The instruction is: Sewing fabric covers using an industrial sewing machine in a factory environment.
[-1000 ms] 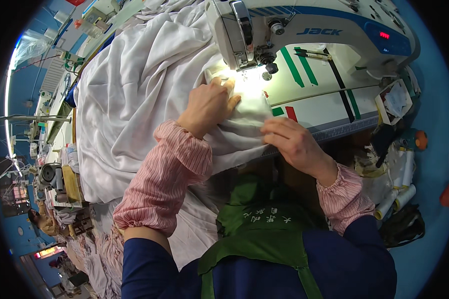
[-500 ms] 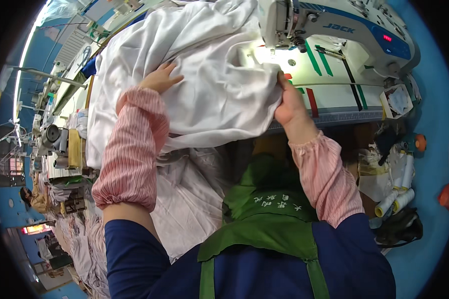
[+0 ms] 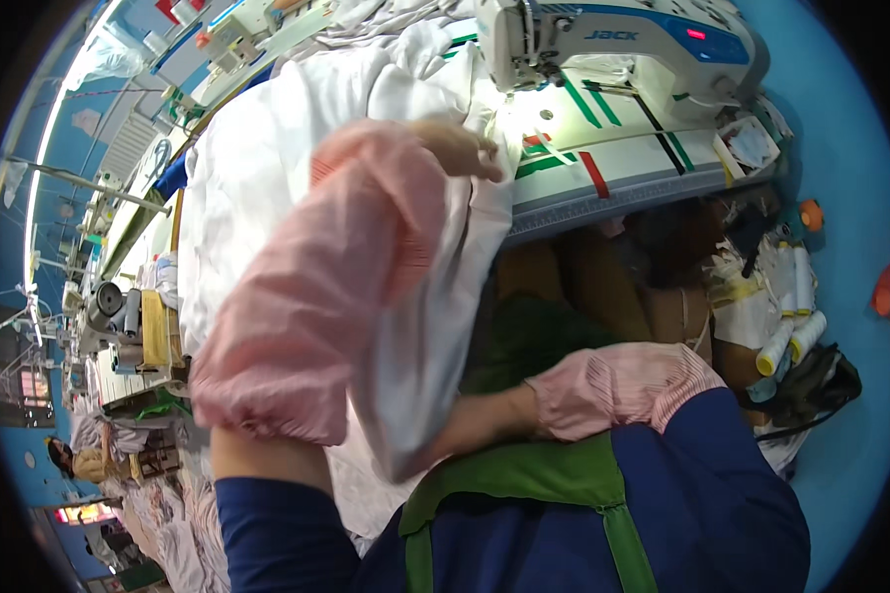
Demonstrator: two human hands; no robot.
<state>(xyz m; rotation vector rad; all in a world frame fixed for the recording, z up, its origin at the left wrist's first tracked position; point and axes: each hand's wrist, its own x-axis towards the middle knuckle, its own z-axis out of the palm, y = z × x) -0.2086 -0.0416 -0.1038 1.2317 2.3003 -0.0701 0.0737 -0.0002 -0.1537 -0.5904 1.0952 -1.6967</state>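
Note:
White cloth (image 3: pixel 267 148) spreads over the sewing table, and a long fold of it hangs off the front edge toward my lap. My left hand (image 3: pixel 460 153) is over the cloth near the sewing machine (image 3: pixel 613 44), its fingers loosely bent and apart, with nothing seen in them. Low down, close to my apron (image 3: pixel 524 474), my right hand (image 3: pixel 470 430) grips the hanging part of the cloth; motion blurs it and the cloth partly hides its fingers. A lit needle area shows just beyond my left hand.
Coloured tape strips (image 3: pixel 593 175) mark the machine bed. A small white box (image 3: pixel 747 146) stands at the table's right end. Thread cones (image 3: pixel 791 346) lie below it, beside a dark bag (image 3: pixel 821 395). Other sewing stations line the left, with a person (image 3: pixel 84 460) far off.
My right hand has come down from the table edge to my lap, drawing the cloth with it. My left hand has moved right across the cloth. More of the machine bed shows.

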